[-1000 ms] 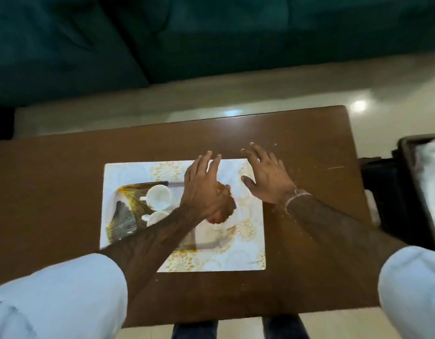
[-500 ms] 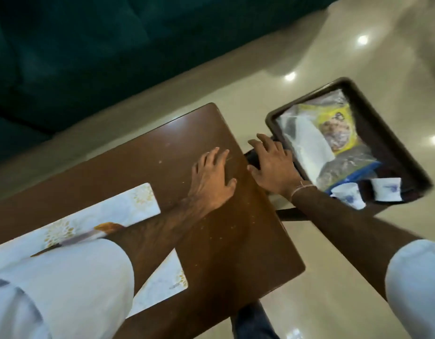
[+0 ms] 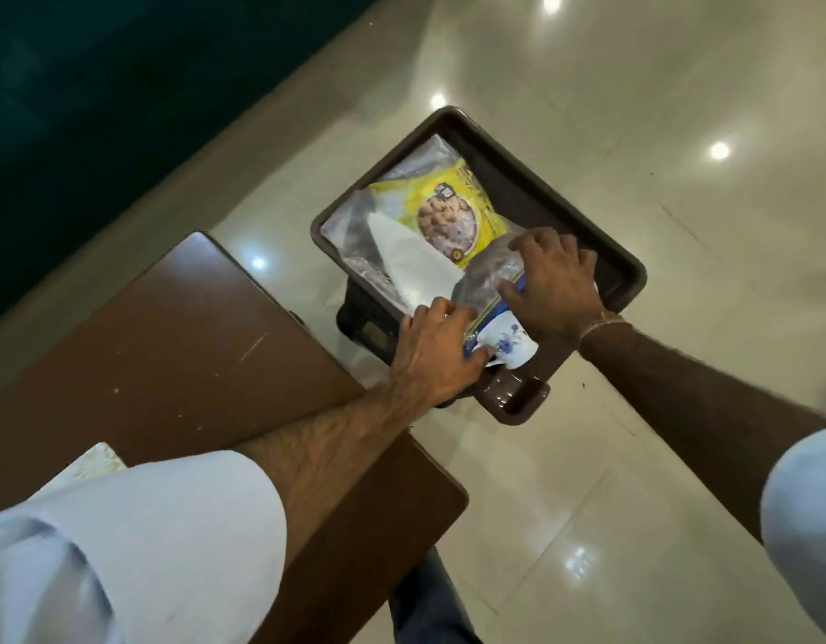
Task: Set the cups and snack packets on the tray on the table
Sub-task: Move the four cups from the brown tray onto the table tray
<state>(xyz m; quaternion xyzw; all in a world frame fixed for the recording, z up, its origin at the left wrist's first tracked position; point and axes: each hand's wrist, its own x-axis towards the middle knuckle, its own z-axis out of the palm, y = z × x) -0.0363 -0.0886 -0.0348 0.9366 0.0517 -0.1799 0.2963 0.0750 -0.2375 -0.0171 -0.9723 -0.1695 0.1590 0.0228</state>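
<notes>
A dark brown tray [image 3: 518, 178] stands on a low stand to the right of the wooden table [image 3: 178, 346]. It holds a yellow snack packet [image 3: 453, 211], a clear packet with a white sheet [image 3: 402, 258] and a clear blue-edged packet [image 3: 488, 276]. A white cup with blue flowers [image 3: 511, 343] stands at the tray's near end. My left hand [image 3: 436, 353] curls its fingers on the blue-edged packet's near edge, thumb against the cup. My right hand [image 3: 555, 281] lies palm down on the same packet, and whatever is under it is hidden.
A white patterned mat [image 3: 95, 460] shows at the table's left, mostly behind my sleeve. The glossy tiled floor [image 3: 634, 457] surrounds the tray stand, and a dark green sofa [image 3: 99, 86] runs along the far side. My leg shows below the table's edge.
My view has swung right from the mat to the brown tray. Both hands left the tabletop and moved right, and now lie on the packets in the tray.
</notes>
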